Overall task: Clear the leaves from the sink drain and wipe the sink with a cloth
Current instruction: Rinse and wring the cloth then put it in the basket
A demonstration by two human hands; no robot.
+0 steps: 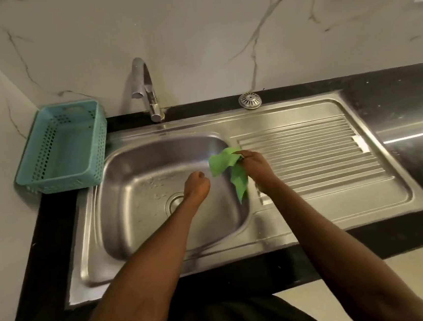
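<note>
Over sink (116,172) rim | right hand (257,166) pinches cloth (229,170) | hanging lengthwise down

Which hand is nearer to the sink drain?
The left hand: it hovers just right of the drain, fingers curled. The right hand is farther right, at the basin's edge, holding the green cloth.

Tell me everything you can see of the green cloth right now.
The green cloth is a thin, plain, soft-looking fabric, crumpled and partly folded. The right hand pinches it near its upper edge, so one end hangs down over the right side of the sink basin, beside the ribbed drainboard. The left hand is close by, not touching it.
</note>
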